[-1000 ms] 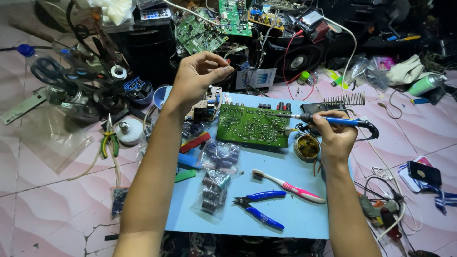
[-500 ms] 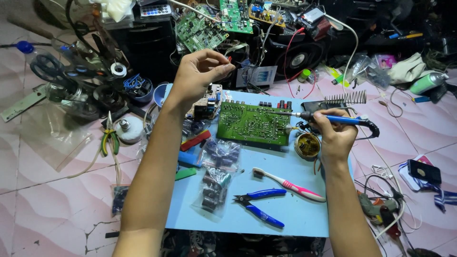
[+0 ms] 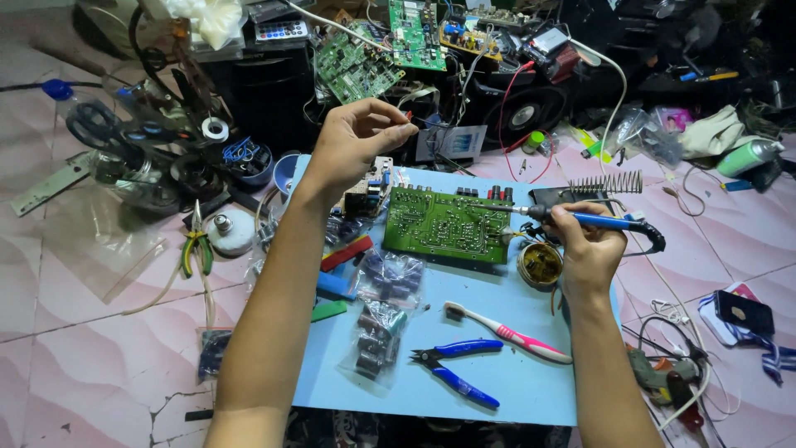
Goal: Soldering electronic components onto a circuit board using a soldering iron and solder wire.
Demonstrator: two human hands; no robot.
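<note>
A green circuit board [image 3: 448, 226] lies on a light blue mat [image 3: 506, 390] on the floor. My right hand [image 3: 587, 249] grips a blue-handled soldering iron [image 3: 609, 221]. The iron's tip reaches left to the board's right edge. My left hand [image 3: 356, 139] hovers above the mat's far left corner. Its thumb and forefinger are pinched on a thin wire [image 3: 419, 124]; what the wire joins is unclear. A round tin of flux [image 3: 541, 264] sits just under my right hand.
On the mat lie a pink toothbrush [image 3: 514, 333], blue cutters [image 3: 460, 372] and bags of small parts [image 3: 377, 332]. A coiled iron stand [image 3: 605, 182] is at the back right. More boards [image 3: 356, 62], a speaker, cables and green pliers [image 3: 195, 249] crowd the tiled floor.
Almost nothing: both hands keep their places, my left hand stays pinched above the mat and the iron's tip stays at the board's right edge.
</note>
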